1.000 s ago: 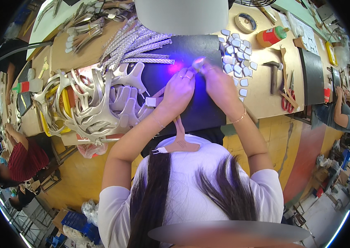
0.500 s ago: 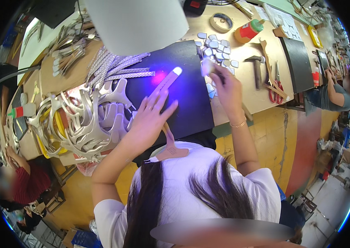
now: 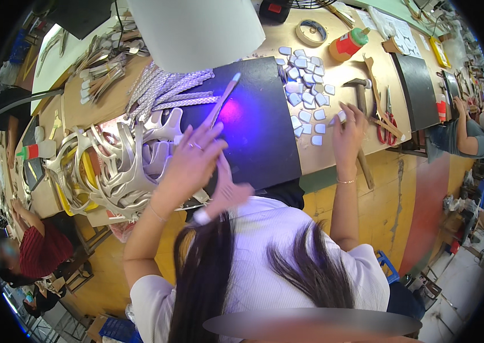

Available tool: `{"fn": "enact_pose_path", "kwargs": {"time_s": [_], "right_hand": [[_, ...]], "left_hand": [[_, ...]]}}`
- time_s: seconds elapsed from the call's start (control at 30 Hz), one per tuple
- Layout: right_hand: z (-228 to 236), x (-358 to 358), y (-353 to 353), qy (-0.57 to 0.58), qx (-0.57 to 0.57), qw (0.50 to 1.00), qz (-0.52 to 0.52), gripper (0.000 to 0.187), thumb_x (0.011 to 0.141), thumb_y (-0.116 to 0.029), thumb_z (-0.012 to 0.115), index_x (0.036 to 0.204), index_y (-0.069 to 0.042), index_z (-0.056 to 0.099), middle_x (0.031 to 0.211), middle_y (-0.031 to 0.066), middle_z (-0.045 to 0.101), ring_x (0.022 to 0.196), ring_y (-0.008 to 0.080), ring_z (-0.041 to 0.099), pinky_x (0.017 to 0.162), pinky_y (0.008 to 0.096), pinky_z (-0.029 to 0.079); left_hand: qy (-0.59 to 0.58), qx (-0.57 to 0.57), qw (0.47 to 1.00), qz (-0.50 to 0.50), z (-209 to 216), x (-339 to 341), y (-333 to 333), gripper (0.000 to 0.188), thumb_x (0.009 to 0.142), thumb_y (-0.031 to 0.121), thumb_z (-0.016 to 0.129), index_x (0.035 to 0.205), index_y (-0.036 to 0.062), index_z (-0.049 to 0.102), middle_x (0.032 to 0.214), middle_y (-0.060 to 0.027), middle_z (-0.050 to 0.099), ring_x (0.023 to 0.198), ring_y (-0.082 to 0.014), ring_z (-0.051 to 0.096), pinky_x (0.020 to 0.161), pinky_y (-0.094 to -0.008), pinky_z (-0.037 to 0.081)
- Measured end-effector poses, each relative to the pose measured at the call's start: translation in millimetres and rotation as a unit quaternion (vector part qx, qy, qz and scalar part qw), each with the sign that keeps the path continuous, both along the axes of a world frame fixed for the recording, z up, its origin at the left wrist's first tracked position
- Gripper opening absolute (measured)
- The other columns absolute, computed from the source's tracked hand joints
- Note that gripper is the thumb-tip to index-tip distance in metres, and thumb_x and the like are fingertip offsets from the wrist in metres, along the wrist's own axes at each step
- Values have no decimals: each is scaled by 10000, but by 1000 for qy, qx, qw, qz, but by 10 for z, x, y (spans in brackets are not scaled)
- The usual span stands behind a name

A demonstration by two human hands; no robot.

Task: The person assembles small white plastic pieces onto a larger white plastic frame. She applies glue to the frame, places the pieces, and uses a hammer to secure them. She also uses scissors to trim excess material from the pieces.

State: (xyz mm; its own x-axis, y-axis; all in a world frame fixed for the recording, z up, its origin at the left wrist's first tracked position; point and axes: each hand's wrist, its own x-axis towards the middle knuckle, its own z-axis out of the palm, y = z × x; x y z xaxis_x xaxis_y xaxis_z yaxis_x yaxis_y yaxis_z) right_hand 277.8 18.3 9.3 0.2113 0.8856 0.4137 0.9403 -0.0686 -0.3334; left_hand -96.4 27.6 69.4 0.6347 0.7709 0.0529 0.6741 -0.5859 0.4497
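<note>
My left hand (image 3: 195,155) is closed around a long strap piece (image 3: 231,193). Its narrow whitish tip (image 3: 235,80) rises over the black mat (image 3: 265,123), while its wide pinkish-beige end hangs by my chest. To the right, my right hand (image 3: 349,136) has its fingers curled around a wooden-handled mallet (image 3: 365,170). Its pale head shows by my fingertips and the handle juts past the table's front edge. Small whitish rounded tabs (image 3: 309,86) lie scattered between the mat and this hand. A red and blue light spot glows on the mat.
Silver strap uppers (image 3: 119,166) pile up at left, beside braided strips (image 3: 167,88). A white lamp shade (image 3: 196,34) hangs over the back. At right lie a dark-headed hammer (image 3: 361,91), red scissors (image 3: 387,128), a tape roll (image 3: 311,32) and a glue bottle (image 3: 347,44). Other people sit both sides.
My left hand has lifted the strap piece off the mat and tilted it. My right hand has swung the mallet right and toward me, away from the mat.
</note>
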Motion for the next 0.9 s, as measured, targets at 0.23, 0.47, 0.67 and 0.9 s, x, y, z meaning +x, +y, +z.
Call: {"fn": "enact_pose_path", "kwargs": {"time_s": [0.23,0.47,0.67,0.9], "right_hand": [[278,-846,578,394,-135,869,267,663,876,-230,757,1446,-71,460,1402,167,509,1217,283,570,1000,384,479],[366,-1003,627,653,-277,615,345,994,839,-480,756,1575,-105,203,1480,232,429,1169,285,614,894,353,553],[390,-970,534,703,-348,522,337,726,899,-268,744,1478,-25,380,1259,140,599,966,223,695,754,300,569],[618,-939,351,670,-302,625,264,382,926,-223,714,1189,35,616,949,112,700,783,185,720,658,268,582]], "left_hand": [[-450,-228,856,114,223,-313,51,157,1036,136,494,1160,57,550,1310,-203,611,1205,-290,604,1035,-401,465],[-658,-371,652,63,93,-523,-76,230,1038,208,491,1220,69,475,1161,-289,647,1173,-462,597,1032,-570,454],[-652,-432,620,64,69,-548,-96,253,1038,221,501,1241,76,460,1166,-300,643,1147,-471,609,1009,-562,466],[-615,-461,612,186,112,-453,-44,300,1053,229,480,1264,17,450,1176,-287,632,1064,-426,659,941,-519,537]]}}
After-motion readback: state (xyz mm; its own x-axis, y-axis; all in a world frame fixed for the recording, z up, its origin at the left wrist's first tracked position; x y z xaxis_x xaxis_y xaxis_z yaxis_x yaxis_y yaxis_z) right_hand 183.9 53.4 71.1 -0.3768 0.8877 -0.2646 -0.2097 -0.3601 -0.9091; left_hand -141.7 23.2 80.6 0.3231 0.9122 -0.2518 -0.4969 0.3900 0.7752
